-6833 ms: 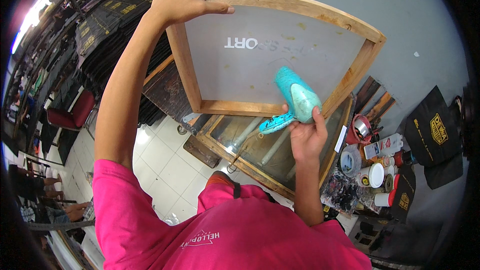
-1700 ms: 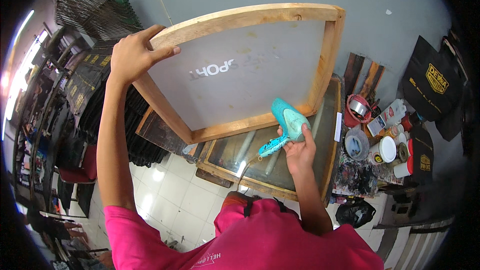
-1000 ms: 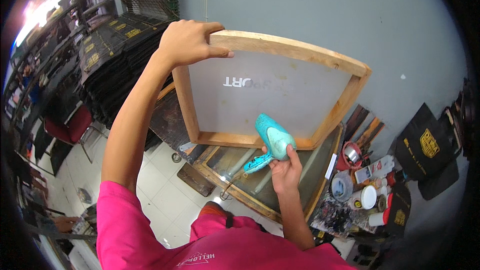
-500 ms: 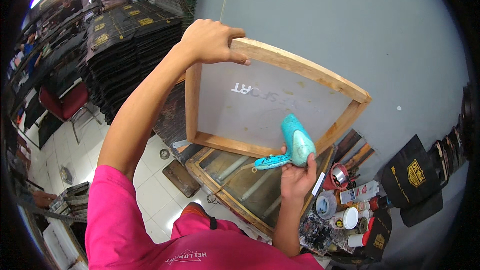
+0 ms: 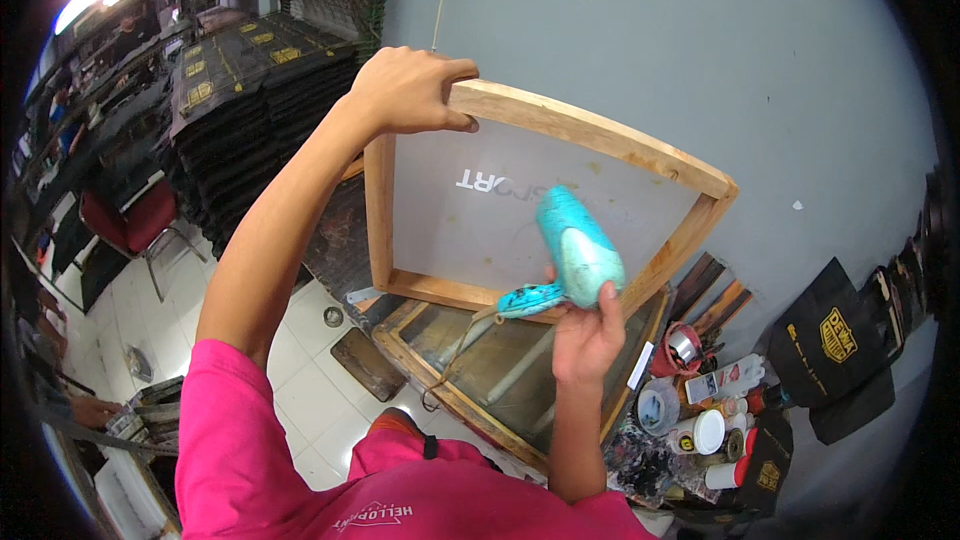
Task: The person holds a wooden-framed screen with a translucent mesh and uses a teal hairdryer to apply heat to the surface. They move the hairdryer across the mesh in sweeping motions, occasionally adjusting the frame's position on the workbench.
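A wooden-framed printing screen (image 5: pixel 590 132) stands tilted up, its pale mesh bearing reversed lettering. At its upper left corner my left hand (image 5: pixel 412 92) is closed around the frame's top bar. My right hand (image 5: pixel 588 340) grips a turquoise hair dryer (image 5: pixel 580 245) by its body, in front of the mesh. The dryer's nozzle points up and left toward the lettering; its handle sticks out to the left. Below, the screen's lower bar sits over a glass-topped wooden frame table (image 5: pixel 490 380).
On the right, a paint-stained surface holds several tubs and bottles (image 5: pixel 708 432) and a red container (image 5: pixel 680 342). Black printed bags (image 5: pixel 830 340) hang beside the grey wall. Stacked black bags (image 5: pixel 270 90) stand at the back left. A red chair (image 5: pixel 130 220) is on the tiled floor.
The hair dryer in my right hand has moved up and left, nearer the lettering. The screen, held by my left hand, appears slightly left in the picture.
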Motion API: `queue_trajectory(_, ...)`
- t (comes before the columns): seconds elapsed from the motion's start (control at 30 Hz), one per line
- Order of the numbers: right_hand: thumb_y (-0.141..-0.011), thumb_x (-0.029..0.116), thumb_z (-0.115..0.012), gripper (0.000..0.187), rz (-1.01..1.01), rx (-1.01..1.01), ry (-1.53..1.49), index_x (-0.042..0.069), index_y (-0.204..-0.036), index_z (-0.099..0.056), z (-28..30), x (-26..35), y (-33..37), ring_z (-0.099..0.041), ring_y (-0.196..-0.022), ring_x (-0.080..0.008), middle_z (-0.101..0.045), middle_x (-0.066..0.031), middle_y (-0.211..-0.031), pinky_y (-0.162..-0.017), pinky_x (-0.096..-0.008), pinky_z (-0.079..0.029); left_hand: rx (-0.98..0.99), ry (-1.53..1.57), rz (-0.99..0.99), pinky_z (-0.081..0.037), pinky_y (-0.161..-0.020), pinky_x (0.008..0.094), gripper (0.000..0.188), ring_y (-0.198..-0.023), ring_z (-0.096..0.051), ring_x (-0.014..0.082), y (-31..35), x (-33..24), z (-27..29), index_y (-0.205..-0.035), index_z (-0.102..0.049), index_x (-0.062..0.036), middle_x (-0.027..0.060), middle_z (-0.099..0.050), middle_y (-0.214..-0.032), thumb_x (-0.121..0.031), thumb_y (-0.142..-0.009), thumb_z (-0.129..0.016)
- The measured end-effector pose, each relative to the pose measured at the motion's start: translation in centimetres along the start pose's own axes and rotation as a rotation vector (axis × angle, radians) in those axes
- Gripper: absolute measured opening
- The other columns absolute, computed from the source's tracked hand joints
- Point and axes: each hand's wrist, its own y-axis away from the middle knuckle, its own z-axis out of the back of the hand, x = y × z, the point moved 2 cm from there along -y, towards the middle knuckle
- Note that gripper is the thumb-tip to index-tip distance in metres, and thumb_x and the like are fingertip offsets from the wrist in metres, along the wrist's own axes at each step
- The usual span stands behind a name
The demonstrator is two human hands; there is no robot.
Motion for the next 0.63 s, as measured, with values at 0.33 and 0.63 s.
queue_trajectory(0.33,-0.1,0.034,-0.062,0.057,-0.107,-0.09,0.075,-0.001,-0.144,-0.051,3.5,-2.1,3.1,-0.067,-0.116,-0.0307,-0.066,-0.015,-0.133,-0.099,-0.0411,-0.048,-0.074,-0.098,-0.127,-0.051,-0.089,0.0413,0.059,-0.092,-0.072,0.0305,-0.3,-2.5,0.3,-0.123,-0.066,-0.0114,0.0114,-0.074,-0.099,-0.043,-0.076,-0.082)
queue_trajectory(0.63,-0.099,0.046,-0.064,0.069,-0.17,-0.446,-0.023,0.0,-0.147,-0.047,11.5,-2.7,7.9,-0.067,-0.117,-0.0307,-0.065,-0.0163,-0.134,-0.103,-0.0454,-0.05,-0.048,-0.055,-0.103,-0.057,-0.087,0.0389,0.056,-0.095,-0.074,0.0323,-2.7,-9.6,-1.2,-0.126,-0.061,-0.0123,0.0113,-0.074,-0.1,-0.041,-0.083,-0.084)
